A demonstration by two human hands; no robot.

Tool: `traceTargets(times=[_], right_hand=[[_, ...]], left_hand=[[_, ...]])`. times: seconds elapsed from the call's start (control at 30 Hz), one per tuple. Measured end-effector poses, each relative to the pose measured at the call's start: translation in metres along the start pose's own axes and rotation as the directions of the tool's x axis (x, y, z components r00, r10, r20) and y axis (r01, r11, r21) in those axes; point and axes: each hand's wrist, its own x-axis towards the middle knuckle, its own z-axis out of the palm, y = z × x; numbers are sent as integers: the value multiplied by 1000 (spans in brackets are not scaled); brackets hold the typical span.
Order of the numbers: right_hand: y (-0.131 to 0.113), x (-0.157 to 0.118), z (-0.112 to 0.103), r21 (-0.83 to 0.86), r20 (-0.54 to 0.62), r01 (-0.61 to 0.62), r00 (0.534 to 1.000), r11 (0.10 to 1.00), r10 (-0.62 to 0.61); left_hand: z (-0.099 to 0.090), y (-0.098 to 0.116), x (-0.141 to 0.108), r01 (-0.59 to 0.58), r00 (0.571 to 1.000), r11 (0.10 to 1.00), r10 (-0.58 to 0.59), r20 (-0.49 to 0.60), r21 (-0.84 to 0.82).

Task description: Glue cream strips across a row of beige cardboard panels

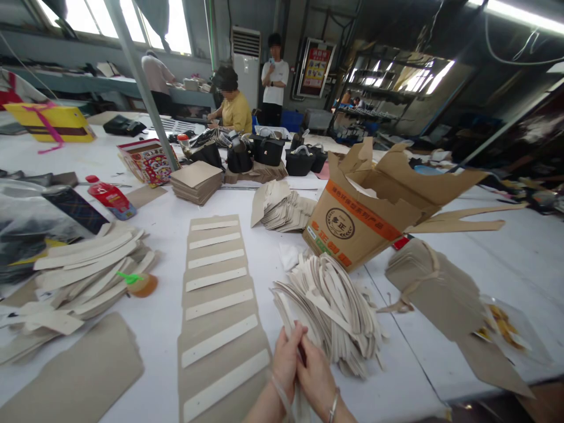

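My left hand (pixel 285 357) and my right hand (pixel 316 369) are pressed together at the near edge of the table. Both are closed around beige strips (pixel 284 310), whose ends stick out above and below my fingers; how many I hold is hidden. Right beside them lies a loose heap of similar strips (pixel 335 299). To the left, overlapping beige panels (pixel 220 304) form a column, each with a pale strip (pixel 220 302) laid across it. A bottle of amber liquid with a green nozzle (pixel 140 284) stands farther left, against another pile of strips (pixel 94 252).
Behind the heap, an opened cardboard box (pixel 352 226) leans beside stacked beige pieces (pixel 282 205). Panels (pixel 434 282) and a clear food bag (pixel 511 329) lie right. A red bottle (pixel 110 197), a panel stack (pixel 197 182) and black handbags (pixel 268 150) stand farther back. Several people are beyond.
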Motion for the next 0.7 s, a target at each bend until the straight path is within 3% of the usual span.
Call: traceTargets(times=[0.1,0.2,0.33,0.4,0.47,0.53,0.6,0.7], right_hand=[[-16,-24,-8,87,77,40,996,995,-47],[-21,-38,-21,166,193,-17,981,986,-16],[-23,-33,-33,423,63,-165,986,891,153],[-29,-25,-34,564,46,-188,979,804,197],[-40,-19,-33,664,104,-208,977,719,186],[-49,-19,-32,684,153,-212,977,698,147],[-53,-23,-28,651,187,-212,975,729,116],[-42,-41,-18,614,247,-277,957,739,153]], left_hand=[[-5,8,-14,-63,998,992,63,4,111],[-20,22,-32,-62,992,991,48,118,121],[-39,42,-64,-74,958,956,-11,287,284],[-44,49,-80,-116,949,898,-25,314,424],[-48,52,-93,-186,948,811,-1,319,555],[-56,55,-102,-248,944,721,31,328,647],[-74,58,-111,-268,941,671,26,339,691],[-122,60,-128,-198,950,611,-72,303,767]])
